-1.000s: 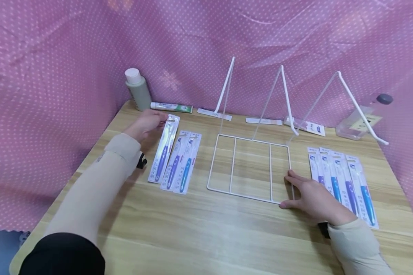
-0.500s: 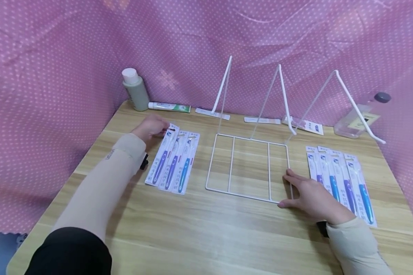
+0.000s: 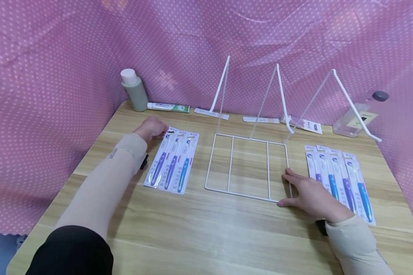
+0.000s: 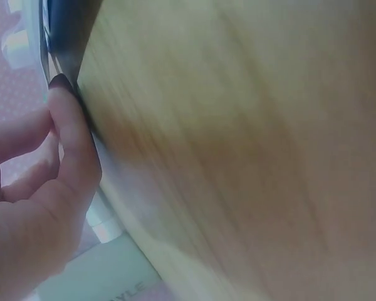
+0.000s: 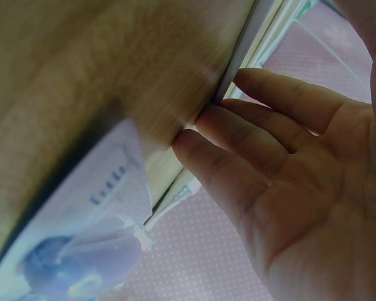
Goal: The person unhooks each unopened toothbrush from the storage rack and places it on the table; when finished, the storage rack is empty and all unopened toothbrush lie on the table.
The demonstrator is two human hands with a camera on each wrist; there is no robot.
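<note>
The left hand (image 3: 152,128), fingers curled, pinches the top of the leftmost packaged toothbrush (image 3: 161,160), which lies at 9 o'clock on the desk (image 3: 206,233) beside two more packs. The right hand (image 3: 311,196) rests flat with fingers straight, touching the right edge of the white wire rack (image 3: 248,168) at centre. Four toothbrush packs (image 3: 340,181) lie at 3 o'clock; a grey bottle (image 3: 134,90) and toothpaste tube (image 3: 168,107) sit at 11 o'clock.

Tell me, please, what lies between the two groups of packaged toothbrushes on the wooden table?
In the head view, the white wire rack lies between them, with the right hand resting at its right edge.
</note>
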